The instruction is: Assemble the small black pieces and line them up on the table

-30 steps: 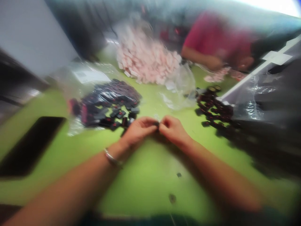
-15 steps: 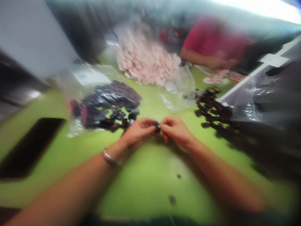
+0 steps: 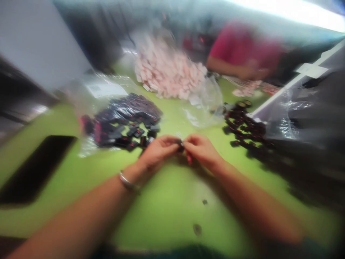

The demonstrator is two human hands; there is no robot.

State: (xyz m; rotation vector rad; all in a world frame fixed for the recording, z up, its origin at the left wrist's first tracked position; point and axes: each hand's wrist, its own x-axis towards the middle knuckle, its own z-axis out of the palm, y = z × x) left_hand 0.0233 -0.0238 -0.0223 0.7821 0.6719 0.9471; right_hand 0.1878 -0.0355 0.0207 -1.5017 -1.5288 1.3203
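Observation:
Over the middle of the green table (image 3: pixel 167 190), my left hand (image 3: pixel 159 151) pinches a small black part (image 3: pixel 179 144) between thumb and fingers. My right hand (image 3: pixel 201 149) meets it from the other side, its thumb and fingertips closed at the part's right edge, where a tiny bright spot shows. The part's exact kind is too small and blurred to make out. Just beyond my left hand, black plastic pieces (image 3: pixel 137 133) spill from a clear plastic bag (image 3: pixel 106 90) with a white label.
Pale pink pieces (image 3: pixel 169 72) are heaped at the back beside a crumpled clear bag (image 3: pixel 206 102). More dark parts (image 3: pixel 244 126) lie at right near a grey plastic bag (image 3: pixel 309 111). A dark flat slab (image 3: pixel 37 169) lies at left. A person in pink (image 3: pixel 237 50) sits opposite.
Hardly anything differs. Both hands stay together on the small black part, and the view has shifted very slightly.

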